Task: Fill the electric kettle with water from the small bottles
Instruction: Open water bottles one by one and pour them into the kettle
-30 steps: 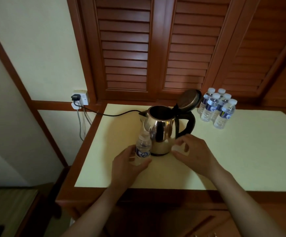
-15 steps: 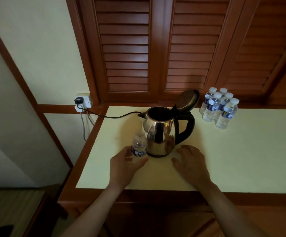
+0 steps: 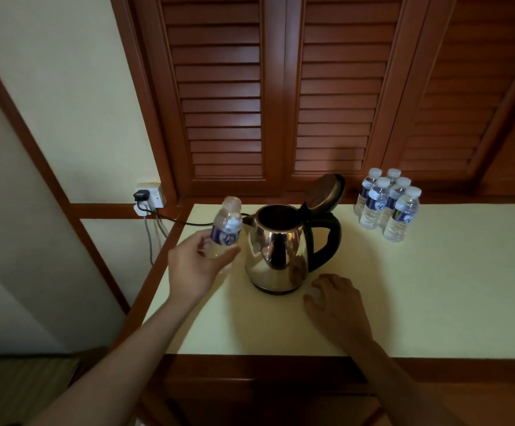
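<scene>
**A:** Where is the kettle?

**B:** The steel electric kettle stands mid-table, lid tipped open, black handle to the right.

**A:** And the hands?

**B:** The left hand is closed around an uncapped small bottle, lifted just left of the spout. The right hand lies palm down beside the kettle's base, over something small and white, perhaps the cap. Five capped bottles cluster at the back right.

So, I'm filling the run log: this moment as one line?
left hand: holds uncapped bottle | right hand: on table | kettle: lid open
</scene>
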